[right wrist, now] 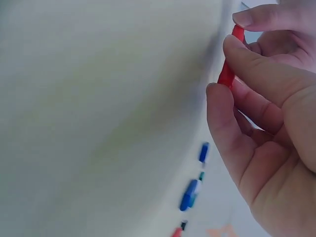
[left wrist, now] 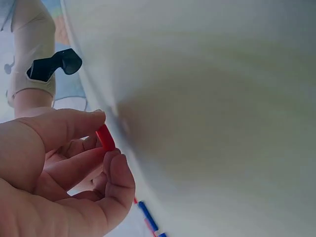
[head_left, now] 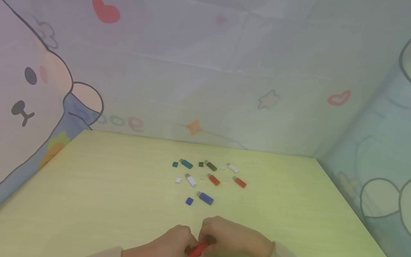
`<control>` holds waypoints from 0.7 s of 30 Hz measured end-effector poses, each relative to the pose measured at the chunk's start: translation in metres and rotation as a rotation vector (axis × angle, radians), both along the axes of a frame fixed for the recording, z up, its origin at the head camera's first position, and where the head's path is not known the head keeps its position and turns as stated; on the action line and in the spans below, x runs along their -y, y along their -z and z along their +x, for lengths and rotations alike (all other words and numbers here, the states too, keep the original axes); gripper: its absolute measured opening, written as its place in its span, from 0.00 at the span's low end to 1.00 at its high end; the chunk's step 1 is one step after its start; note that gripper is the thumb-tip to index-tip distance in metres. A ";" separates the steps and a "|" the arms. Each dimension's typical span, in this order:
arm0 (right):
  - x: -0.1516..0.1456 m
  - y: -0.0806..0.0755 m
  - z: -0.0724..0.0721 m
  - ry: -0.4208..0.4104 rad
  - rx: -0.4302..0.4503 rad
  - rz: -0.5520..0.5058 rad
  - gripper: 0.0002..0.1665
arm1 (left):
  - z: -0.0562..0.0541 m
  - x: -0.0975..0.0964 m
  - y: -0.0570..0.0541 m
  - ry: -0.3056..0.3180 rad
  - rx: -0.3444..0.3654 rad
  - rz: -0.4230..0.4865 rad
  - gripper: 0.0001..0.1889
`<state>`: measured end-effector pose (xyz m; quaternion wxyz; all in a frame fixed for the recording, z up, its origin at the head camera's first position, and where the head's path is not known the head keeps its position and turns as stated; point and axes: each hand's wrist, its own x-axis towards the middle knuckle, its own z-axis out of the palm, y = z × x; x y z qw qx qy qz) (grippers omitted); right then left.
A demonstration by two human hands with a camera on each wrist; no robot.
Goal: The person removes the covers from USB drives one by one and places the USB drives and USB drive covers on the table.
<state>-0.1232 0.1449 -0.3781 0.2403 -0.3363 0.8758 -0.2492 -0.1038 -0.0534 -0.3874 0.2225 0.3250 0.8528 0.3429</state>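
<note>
Low at the front of the head view, my left hand (head_left: pixel 171 240) and right hand (head_left: pixel 232 233) meet around a red USB stick (head_left: pixel 197 250). In the left wrist view, the left thumb and fingers pinch one end of the red stick (left wrist: pixel 105 138). From the right wrist, the right thumb and fingertips grip its other end (right wrist: pixel 226 74), with a left fingertip at the top. Fingers hide much of the stick. Nearest beyond the hands lie a blue USB stick (head_left: pixel 205 198) and a blue cap (head_left: pixel 189 201).
Farther back on the pale yellow table (head_left: pixel 96 185) lie several uncapped USB sticks with small caps beside them: teal (head_left: pixel 186 164), dark green (head_left: pixel 211 165), white (head_left: pixel 191 180), another white (head_left: pixel 233 168), red (head_left: pixel 213 179) and another red (head_left: pixel 239 182). A printed cloth (head_left: pixel 199 71) hangs behind.
</note>
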 end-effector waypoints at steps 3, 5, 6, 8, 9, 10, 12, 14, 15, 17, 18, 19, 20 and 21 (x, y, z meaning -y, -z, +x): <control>-0.002 -0.007 -0.005 -0.023 -0.033 -0.021 0.06 | -0.003 0.000 -0.008 -0.026 -0.026 -0.022 0.07; -0.004 -0.012 -0.009 -0.038 -0.076 -0.037 0.03 | -0.004 0.000 -0.015 -0.060 -0.011 -0.023 0.09; -0.005 -0.015 -0.011 -0.052 -0.102 -0.039 0.02 | -0.005 -0.001 -0.018 -0.086 0.025 -0.015 0.09; -0.007 -0.020 -0.014 -0.073 -0.158 -0.049 0.02 | -0.006 0.000 -0.025 -0.119 0.064 0.008 0.09; -0.008 -0.023 -0.014 -0.073 -0.174 -0.055 0.03 | -0.006 0.000 -0.028 -0.122 0.068 0.019 0.09; -0.009 -0.025 -0.015 -0.072 -0.186 -0.061 0.03 | -0.007 0.001 -0.031 -0.123 0.064 0.028 0.10; -0.011 -0.030 -0.014 -0.064 -0.195 -0.077 0.04 | -0.008 0.001 -0.036 -0.113 0.044 0.047 0.11; -0.013 -0.034 -0.014 -0.058 -0.202 -0.090 0.05 | -0.008 0.002 -0.040 -0.099 0.008 0.068 0.11; -0.014 -0.036 -0.013 -0.056 -0.204 -0.096 0.05 | -0.008 0.002 -0.041 -0.095 -0.006 0.079 0.11; -0.016 -0.040 -0.012 -0.053 -0.207 -0.106 0.05 | -0.008 0.002 -0.042 -0.091 -0.030 0.100 0.11; -0.016 -0.041 -0.012 -0.052 -0.211 -0.111 0.05 | -0.009 0.002 -0.042 -0.092 -0.043 0.107 0.11; -0.017 -0.042 -0.011 -0.051 -0.214 -0.116 0.05 | -0.009 0.002 -0.042 -0.090 -0.060 0.121 0.12; -0.018 -0.043 -0.011 -0.050 -0.218 -0.120 0.05 | -0.009 0.002 -0.041 -0.091 -0.074 0.131 0.12; -0.019 -0.044 -0.010 -0.050 -0.226 -0.124 0.05 | -0.009 0.001 -0.041 -0.091 -0.092 0.146 0.12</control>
